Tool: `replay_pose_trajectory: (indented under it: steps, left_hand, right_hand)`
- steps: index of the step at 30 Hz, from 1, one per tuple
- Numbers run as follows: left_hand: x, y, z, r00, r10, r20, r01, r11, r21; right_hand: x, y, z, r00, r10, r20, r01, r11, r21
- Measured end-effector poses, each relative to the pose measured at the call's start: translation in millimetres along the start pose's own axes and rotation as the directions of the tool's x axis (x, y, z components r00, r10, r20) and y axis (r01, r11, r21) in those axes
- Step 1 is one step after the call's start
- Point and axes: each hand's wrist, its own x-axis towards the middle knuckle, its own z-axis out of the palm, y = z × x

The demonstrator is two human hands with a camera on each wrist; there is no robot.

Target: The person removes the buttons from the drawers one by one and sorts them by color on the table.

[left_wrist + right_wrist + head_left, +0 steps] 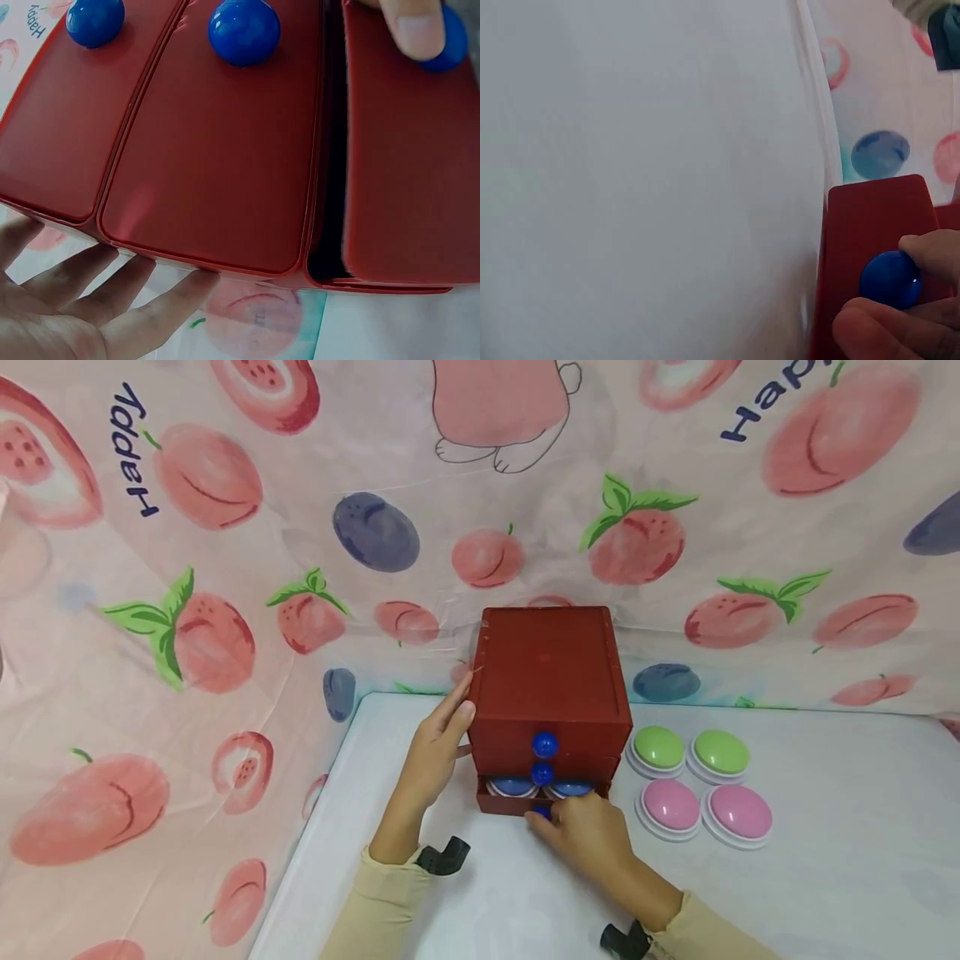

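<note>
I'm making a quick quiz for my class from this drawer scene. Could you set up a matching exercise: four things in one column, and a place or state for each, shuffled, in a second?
Things:
1. left hand
2. right hand
3. bottom drawer
4. pink domes

Places or states:
A. partly pulled out, blue domes inside
B. pinches the lowest blue knob
C. on the white table, nearer than the green domes
D. rests flat against the red chest's side

Pairs: 1-D, 2-B, 3-A, 4-C
</note>
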Motion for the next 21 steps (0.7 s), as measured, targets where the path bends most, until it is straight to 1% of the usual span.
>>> replay_pose_trajectory:
  steps: [5,10,17,21]
  left_hand:
    - [-0.4,-1.1,-0.2,1.0,-0.009,-0.007,0.009,1.0,0.002]
    - [-0.9,-1.4,-0.2,1.0,-0.006,-0.007,0.006,1.0,0.001]
    - [0.3,-1.3,0.5,1.0,0.003,-0.006,-0.003,1.0,0.006]
    - [1.0,-2.4,0.6,1.0,0.007,-0.007,-0.007,1.0,0.01]
  right_hand:
    - [-13.2,-8.5,-3.6,1.0,-0.021,0.005,0.021,0.999,-0.036]
    - [-23.4,-15.7,-6.9,0.999,0.001,0.049,0.002,0.998,-0.056]
    - [-35.2,-22.7,-11.0,0.998,0.014,0.065,-0.009,0.997,-0.078]
    - [-41.2,-26.0,-13.0,0.996,0.024,0.084,-0.018,0.997,-0.069]
